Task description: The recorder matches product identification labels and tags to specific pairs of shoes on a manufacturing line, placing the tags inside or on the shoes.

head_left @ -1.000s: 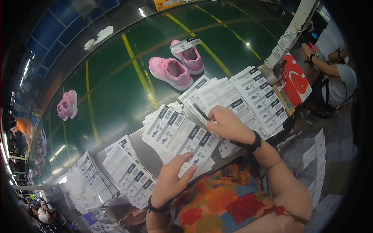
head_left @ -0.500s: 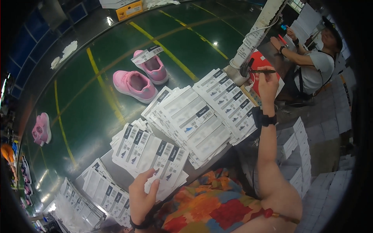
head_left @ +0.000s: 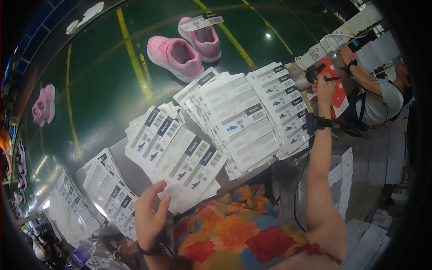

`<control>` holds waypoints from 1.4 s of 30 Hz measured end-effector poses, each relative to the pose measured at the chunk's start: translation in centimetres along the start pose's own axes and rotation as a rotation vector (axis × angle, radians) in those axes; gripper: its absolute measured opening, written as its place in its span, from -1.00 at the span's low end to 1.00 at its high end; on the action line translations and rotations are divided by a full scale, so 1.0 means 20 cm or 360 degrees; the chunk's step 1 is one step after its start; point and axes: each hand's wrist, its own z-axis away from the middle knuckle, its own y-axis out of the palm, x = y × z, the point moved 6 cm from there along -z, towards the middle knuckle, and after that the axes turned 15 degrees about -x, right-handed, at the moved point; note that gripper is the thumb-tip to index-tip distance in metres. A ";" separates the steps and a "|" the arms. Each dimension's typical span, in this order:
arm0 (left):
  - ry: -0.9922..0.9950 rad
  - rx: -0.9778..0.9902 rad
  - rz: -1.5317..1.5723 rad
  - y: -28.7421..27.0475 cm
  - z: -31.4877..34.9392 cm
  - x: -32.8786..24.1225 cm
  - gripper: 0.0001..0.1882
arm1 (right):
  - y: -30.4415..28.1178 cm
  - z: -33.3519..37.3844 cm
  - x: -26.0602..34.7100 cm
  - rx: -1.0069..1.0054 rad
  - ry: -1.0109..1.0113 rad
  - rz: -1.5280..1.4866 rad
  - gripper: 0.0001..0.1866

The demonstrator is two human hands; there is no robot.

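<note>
My right hand is closed around a slim black pen, beside a red and white card or box at the table's right end. At the near edge, my left hand has thumb and fingers apart and holds nothing. Its fingertips are at the lower left corner of a stack of printed label sheets; whether they touch the paper is unclear. Farther right lie a thick stack of larger label sheets and a stack with a column of labels.
Two pink shoes stand beyond the sheets, a label strip across one. Another pink pair is far left. More label stacks lie front left. A white post rises at right, near another person.
The view has shifted, so shoes and sheets appear higher in the picture. My left hand has drawn slightly left off the label sheets. My right hand still holds the pen by the red card.
</note>
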 end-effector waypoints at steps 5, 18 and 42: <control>0.0013 0.0058 -0.0004 0.02 -0.02 -0.06 -0.66 | -0.05 -0.10 -0.02 0.0137 -0.0306 0.0340 -0.74; 0.0268 -0.0351 -0.0777 0.20 -0.08 0.00 -0.01 | -0.06 0.11 0.12 0.0219 -0.0964 0.0962 -0.56; 0.0168 -0.0203 -0.0323 0.03 -0.15 0.02 -0.07 | 0.54 1.25 1.03 0.1123 -0.1477 -0.0079 -0.20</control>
